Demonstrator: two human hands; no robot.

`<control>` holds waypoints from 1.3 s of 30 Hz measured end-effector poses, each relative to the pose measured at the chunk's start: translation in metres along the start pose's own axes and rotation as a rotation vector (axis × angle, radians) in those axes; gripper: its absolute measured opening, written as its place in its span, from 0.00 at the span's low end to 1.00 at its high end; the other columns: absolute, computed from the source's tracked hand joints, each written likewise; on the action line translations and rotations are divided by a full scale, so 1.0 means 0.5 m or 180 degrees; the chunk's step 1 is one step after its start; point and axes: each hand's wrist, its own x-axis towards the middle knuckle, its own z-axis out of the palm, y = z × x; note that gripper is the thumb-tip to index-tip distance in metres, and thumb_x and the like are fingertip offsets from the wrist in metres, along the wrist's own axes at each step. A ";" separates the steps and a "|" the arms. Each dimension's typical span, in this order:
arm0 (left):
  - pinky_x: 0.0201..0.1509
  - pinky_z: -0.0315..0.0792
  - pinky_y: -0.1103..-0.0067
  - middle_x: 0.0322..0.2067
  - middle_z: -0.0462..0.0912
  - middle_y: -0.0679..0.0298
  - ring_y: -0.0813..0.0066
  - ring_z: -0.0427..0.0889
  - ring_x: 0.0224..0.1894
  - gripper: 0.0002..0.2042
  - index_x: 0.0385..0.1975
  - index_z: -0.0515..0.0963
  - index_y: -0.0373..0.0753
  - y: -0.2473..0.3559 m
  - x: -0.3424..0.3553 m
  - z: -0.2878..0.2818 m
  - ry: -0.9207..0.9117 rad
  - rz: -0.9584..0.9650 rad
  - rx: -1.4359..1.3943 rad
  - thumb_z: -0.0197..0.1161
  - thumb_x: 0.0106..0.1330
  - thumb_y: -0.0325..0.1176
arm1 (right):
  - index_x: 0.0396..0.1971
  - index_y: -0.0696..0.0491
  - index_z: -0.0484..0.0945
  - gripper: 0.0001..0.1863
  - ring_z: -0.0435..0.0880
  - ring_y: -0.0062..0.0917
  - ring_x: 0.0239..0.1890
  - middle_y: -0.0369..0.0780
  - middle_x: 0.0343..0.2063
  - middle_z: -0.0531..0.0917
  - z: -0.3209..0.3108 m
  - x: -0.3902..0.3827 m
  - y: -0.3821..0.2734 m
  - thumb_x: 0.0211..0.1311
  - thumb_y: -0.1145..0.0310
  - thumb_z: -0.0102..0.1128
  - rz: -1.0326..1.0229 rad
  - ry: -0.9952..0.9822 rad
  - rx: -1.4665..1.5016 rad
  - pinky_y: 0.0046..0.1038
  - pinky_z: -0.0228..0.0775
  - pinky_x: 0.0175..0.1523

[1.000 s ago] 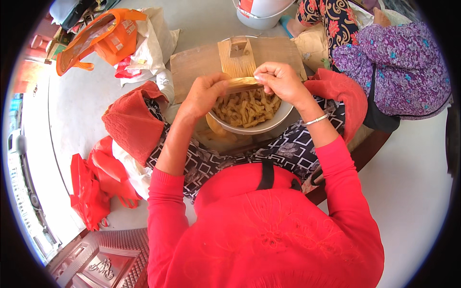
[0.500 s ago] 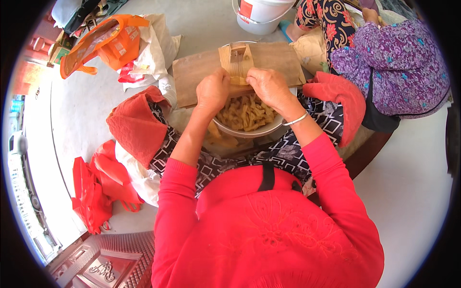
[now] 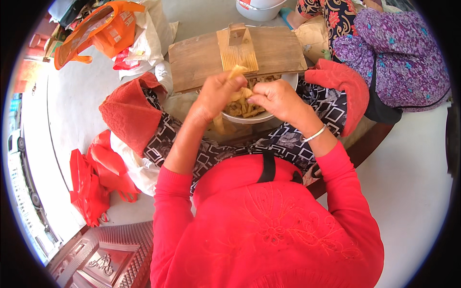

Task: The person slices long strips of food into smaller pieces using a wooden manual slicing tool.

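My left hand point(image 3: 216, 96) is closed round a limp yellowish vegetable piece point(image 3: 238, 72), whose end sticks up past the fingers. The fingertips of my right hand point(image 3: 280, 100) pinch the same piece from the other side. Both hands are over a pale basin point(image 3: 254, 119) with many similar yellowish-brown pieces point(image 3: 245, 109) inside, partly hidden by my hands. Across the basin's far side lies a brown wooden board point(image 3: 197, 60). A lighter wooden strip with an upright block point(image 3: 236, 50) is fixed at its middle.
Red cloths point(image 3: 132, 113) cover my knees. To the left are an orange bag point(image 3: 117, 31), a white sack point(image 3: 149, 38) and red bags point(image 3: 89, 187). A white bucket point(image 3: 259, 12) stands beyond the board. A person in a purple flowered top point(image 3: 403, 62) sits at the right.
My hands have come off the wooden strip at the board and drawn nearer to me over the basin. The yellowish piece now shows raised between them.
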 end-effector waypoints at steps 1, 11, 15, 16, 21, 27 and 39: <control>0.36 0.71 0.84 0.27 0.77 0.71 0.84 0.75 0.30 0.11 0.41 0.77 0.34 0.041 -0.016 0.018 -0.0260 -0.0300 0.0290 0.59 0.68 0.36 | 0.28 0.55 0.79 0.04 0.78 0.29 0.21 0.39 0.17 0.78 0.002 -0.004 -0.013 0.57 0.71 0.61 -0.0340 0.0277 -0.0354 0.27 0.71 0.28; 0.26 0.64 0.86 0.27 0.77 0.72 0.88 0.69 0.24 0.05 0.37 0.76 0.37 -0.004 -0.075 0.013 -0.0138 -0.0660 -0.0042 0.60 0.63 0.28 | 0.22 0.51 0.73 0.11 0.79 0.37 0.25 0.41 0.20 0.77 -0.001 -0.051 0.007 0.58 0.62 0.61 -0.0621 0.0312 -0.1108 0.37 0.70 0.28; 0.38 0.71 0.81 0.30 0.80 0.67 0.82 0.75 0.34 0.06 0.37 0.78 0.35 -0.066 -0.070 -0.014 -0.0230 -0.0602 0.0817 0.59 0.62 0.28 | 0.44 0.51 0.77 0.16 0.77 0.35 0.48 0.42 0.45 0.79 0.012 -0.045 -0.002 0.58 0.61 0.61 -0.0376 0.0934 -0.1932 0.39 0.69 0.48; 0.38 0.71 0.80 0.30 0.80 0.65 0.81 0.76 0.34 0.06 0.37 0.78 0.35 -0.062 -0.072 0.001 -0.0367 -0.0650 0.0943 0.58 0.62 0.28 | 0.55 0.50 0.72 0.25 0.70 0.35 0.57 0.41 0.54 0.73 0.023 -0.044 -0.015 0.58 0.58 0.62 -0.0388 0.0648 -0.1672 0.40 0.63 0.57; 0.29 0.68 0.83 0.24 0.79 0.68 0.83 0.73 0.26 0.10 0.37 0.79 0.32 -0.054 -0.049 0.048 -0.0713 -0.0780 0.1302 0.60 0.65 0.33 | 0.27 0.50 0.75 0.11 0.80 0.30 0.34 0.39 0.29 0.81 0.057 -0.024 -0.028 0.55 0.60 0.64 -0.0908 0.1127 -0.1787 0.32 0.69 0.41; 0.23 0.59 0.84 0.19 0.71 0.75 0.88 0.65 0.22 0.13 0.32 0.80 0.32 0.080 -0.064 0.024 -0.0482 -0.0063 0.0811 0.58 0.68 0.38 | 0.16 0.54 0.72 0.16 0.77 0.38 0.15 0.46 0.09 0.70 0.025 -0.046 -0.009 0.57 0.63 0.64 -0.0329 0.1063 -0.0940 0.32 0.66 0.20; 0.32 0.62 0.86 0.33 0.73 0.72 0.87 0.67 0.32 0.16 0.53 0.69 0.35 0.063 -0.051 0.124 -0.0456 0.0009 -0.0941 0.55 0.67 0.29 | 0.47 0.52 0.80 0.13 0.84 0.29 0.29 0.41 0.27 0.84 0.028 -0.021 -0.054 0.64 0.70 0.55 -0.0144 0.2050 0.0440 0.27 0.73 0.36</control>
